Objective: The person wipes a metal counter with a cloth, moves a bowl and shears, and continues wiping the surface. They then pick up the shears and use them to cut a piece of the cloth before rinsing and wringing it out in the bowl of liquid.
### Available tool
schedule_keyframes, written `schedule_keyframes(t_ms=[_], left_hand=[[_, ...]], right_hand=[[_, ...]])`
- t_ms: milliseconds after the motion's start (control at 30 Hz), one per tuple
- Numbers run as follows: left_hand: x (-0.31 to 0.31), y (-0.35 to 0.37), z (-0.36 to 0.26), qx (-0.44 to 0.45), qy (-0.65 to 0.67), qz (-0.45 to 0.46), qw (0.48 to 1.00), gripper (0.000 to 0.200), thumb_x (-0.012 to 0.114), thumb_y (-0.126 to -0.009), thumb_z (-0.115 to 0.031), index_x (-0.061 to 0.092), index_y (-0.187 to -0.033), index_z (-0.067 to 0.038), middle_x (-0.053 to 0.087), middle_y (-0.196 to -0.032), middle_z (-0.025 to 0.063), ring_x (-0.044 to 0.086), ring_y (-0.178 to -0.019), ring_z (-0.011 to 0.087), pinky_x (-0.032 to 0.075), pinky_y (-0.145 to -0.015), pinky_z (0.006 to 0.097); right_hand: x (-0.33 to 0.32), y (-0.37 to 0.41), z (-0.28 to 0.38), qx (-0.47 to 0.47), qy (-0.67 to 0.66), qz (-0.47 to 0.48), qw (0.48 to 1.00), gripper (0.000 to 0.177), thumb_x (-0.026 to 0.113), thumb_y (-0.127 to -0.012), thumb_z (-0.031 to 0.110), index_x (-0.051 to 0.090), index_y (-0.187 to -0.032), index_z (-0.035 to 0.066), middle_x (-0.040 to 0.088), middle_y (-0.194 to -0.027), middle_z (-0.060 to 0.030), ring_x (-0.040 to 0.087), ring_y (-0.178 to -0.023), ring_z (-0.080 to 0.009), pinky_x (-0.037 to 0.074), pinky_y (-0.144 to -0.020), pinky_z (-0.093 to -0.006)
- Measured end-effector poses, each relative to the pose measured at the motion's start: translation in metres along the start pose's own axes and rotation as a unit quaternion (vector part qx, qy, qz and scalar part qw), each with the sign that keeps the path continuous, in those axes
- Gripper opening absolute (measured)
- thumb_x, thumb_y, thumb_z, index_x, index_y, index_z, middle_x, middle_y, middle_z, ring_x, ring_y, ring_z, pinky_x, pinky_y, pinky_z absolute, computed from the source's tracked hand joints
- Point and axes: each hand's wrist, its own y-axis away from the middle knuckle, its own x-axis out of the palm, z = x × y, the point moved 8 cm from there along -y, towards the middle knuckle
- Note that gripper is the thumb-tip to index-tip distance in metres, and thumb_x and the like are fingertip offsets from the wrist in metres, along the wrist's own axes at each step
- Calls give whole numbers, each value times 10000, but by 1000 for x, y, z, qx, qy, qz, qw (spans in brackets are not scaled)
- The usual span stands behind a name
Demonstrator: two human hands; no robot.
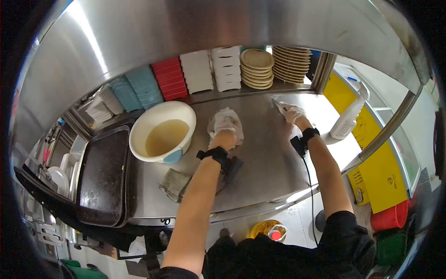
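Observation:
My left hand point(226, 129) presses down on the middle of the steel counter point(258, 153), its fingers closed on a crumpled white cloth point(225, 115). To the right and farther back, my right hand point(292, 112) wears a thin clear glove. Its fingers are closed around something small and greyish that touches the counter near the back shelf; I cannot make out what it is. Left of my left hand stands a white basin point(138, 135) with cloudy brownish water point(167, 137). A folded grey-brown cloth point(175, 184) lies in front of the basin.
A white spray bottle point(346, 120) stands at the counter's right end. Dark baking trays point(103, 176) lie on the left. Along the back shelf are red containers point(170, 78), white containers point(196, 70) and stacked plates point(257, 69). A steel hood point(209, 28) overhangs; a cable point(311, 200) hangs from my right wrist.

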Motion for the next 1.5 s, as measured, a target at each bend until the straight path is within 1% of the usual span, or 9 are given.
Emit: schedule_keyframes(t_ms=[533,633,967,1033,1067,1200,1333,1400,1500], left_hand=[[4,-1,4,-43,47,-49,997,223,573,-848,-137,669,-974,20,685,-989,197,662,-882,350,519,-810,428],[-5,-1,6,-36,70,-160,984,206,555,-855,-137,661,-920,27,684,-962,203,665,-868,337,524,-795,413],[4,-6,11,-130,89,7,988,326,567,-883,-189,665,-1162,-53,625,-1227,164,593,-1121,334,474,-925,413],[0,-2,9,-151,86,7,985,327,571,-884,-200,669,-1157,-49,623,-1228,169,592,-1125,332,475,-924,410],[-8,-4,3,-110,28,-16,993,329,567,-886,-208,673,-1152,-45,623,-1231,168,589,-1133,327,473,-925,410],[-3,-9,5,-137,65,20,988,330,564,-885,-227,688,-1124,-35,622,-1237,164,576,-1160,310,461,-942,398],[-5,5,7,-170,52,36,983,323,569,-869,-238,711,-1081,-39,621,-1241,166,566,-1181,297,453,-957,387],[4,-5,8,-64,31,-31,997,378,583,-849,-238,679,-1148,-26,601,-1273,177,575,-1171,298,456,-952,364],[-32,11,-13,-100,30,26,994,437,588,-847,-241,633,-1212,-5,558,-1330,187,575,-1176,299,454,-954,350]], right_hand=[[-22,3,8,87,-121,9,989,402,471,-969,324,504,-1350,199,681,-1069,-101,676,-804,-266,525,-752,-413],[-60,23,23,127,-28,35,991,325,541,-936,163,591,-1256,140,603,-1269,-78,619,-1078,-244,545,-831,-343],[-36,5,6,225,-264,108,932,328,498,-984,229,520,-1308,182,626,-1228,-27,627,-1042,-220,503,-874,-308],[2,-32,0,29,249,-9,968,328,485,-988,257,518,-1307,190,622,-1233,-35,612,-1064,-214,493,-892,-322],[15,-46,-5,29,250,-11,968,328,485,-988,257,518,-1307,190,622,-1233,-35,612,-1064,-214,493,-892,-322],[-1,-32,3,189,-276,110,936,426,597,-915,330,558,-1322,210,453,-1446,52,391,-1333,-174,449,-991,-267],[50,-71,10,-25,310,101,945,432,566,-937,322,506,-1360,260,455,-1436,100,259,-1407,-144,413,-1038,-292],[3,-52,5,163,-96,-46,981,365,489,-961,183,536,-1315,102,624,-1228,-82,592,-1085,-263,512,-862,-362],[5,-56,19,-30,9,-170,985,272,500,-947,162,630,-1170,76,673,-1100,-79,629,-995,-269,521,-797,-370]])
